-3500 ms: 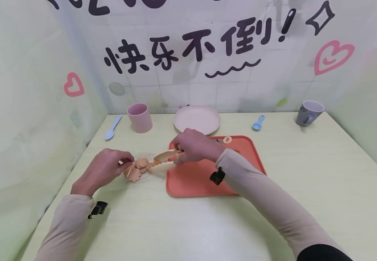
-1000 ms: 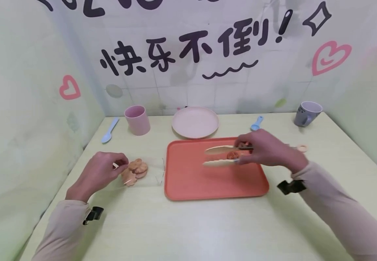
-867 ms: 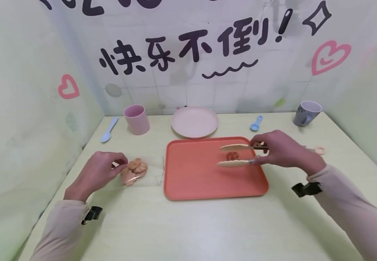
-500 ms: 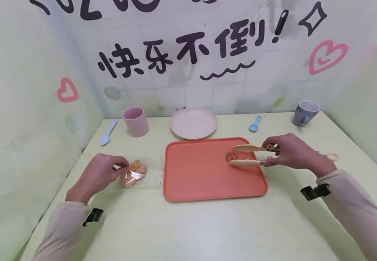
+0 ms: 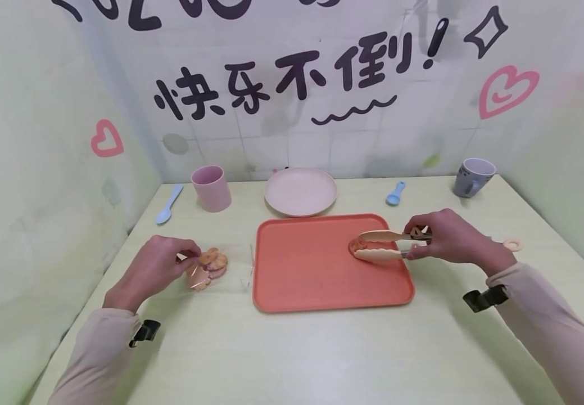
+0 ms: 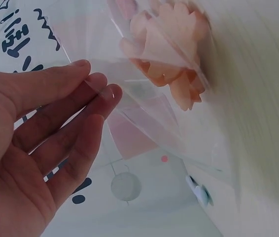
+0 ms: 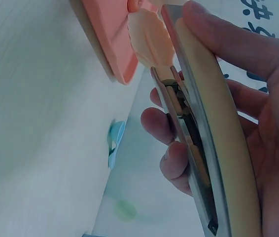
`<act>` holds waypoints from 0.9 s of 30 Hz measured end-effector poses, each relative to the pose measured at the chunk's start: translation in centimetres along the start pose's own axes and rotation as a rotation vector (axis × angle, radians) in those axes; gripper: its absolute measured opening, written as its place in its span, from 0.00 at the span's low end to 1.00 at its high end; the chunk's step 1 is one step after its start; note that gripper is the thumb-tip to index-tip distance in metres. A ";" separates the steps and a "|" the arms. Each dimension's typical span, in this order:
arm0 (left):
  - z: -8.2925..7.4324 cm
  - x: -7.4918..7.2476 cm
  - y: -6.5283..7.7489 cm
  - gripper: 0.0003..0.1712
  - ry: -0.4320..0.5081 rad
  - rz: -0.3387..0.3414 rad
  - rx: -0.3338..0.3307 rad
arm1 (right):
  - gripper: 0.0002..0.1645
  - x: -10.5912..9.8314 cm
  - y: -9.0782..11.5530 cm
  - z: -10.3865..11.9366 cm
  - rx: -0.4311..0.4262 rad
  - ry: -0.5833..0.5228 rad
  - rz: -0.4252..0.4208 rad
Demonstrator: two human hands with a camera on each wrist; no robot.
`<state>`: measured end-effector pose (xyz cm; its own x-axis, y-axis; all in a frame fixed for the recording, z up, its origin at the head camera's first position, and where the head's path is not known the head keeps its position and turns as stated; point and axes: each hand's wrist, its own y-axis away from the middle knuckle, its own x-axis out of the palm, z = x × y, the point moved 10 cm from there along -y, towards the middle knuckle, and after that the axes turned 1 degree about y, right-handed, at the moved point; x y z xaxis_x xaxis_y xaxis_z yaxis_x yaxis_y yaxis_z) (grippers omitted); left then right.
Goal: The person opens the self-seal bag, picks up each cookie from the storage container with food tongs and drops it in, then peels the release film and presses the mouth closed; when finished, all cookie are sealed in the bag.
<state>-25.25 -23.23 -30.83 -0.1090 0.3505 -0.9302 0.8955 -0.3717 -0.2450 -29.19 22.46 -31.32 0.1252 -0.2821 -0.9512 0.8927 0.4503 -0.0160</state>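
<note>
Pink plate point(image 5: 300, 192) behind orange tray point(image 5: 302, 281); left hand point(image 5: 155, 265) pinching clear bag point(image 5: 221, 271), right hand point(image 5: 451, 236) gripping tongs point(image 5: 385, 236).

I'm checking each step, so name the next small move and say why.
Probably squeeze the tongs gently closed: the right grip holds them with their tips apart, and those tips seem to lie on either side of the round brown piece on the red tray. Whether they touch it, I can't tell.

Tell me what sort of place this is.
Probably a mock dining corner staged indoors, judging by the printed backdrop hanging close behind, the pink plate and the serving tongs.
</note>
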 end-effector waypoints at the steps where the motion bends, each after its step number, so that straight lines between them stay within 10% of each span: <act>1: 0.0 -0.1 0.0 0.07 -0.001 -0.002 0.002 | 0.22 0.0 0.0 0.1 -0.005 -0.001 -0.006; 27: -0.4 -0.7 -0.2 0.06 -0.056 -0.015 0.009 | 0.26 5.0 -6.9 14.3 -0.257 -0.228 0.044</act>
<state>-25.12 -23.07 -29.98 -0.1461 0.3075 -0.9403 0.8897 -0.3747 -0.2608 -28.51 5.84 -31.58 0.2806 -0.4267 -0.8597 0.7499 0.6565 -0.0811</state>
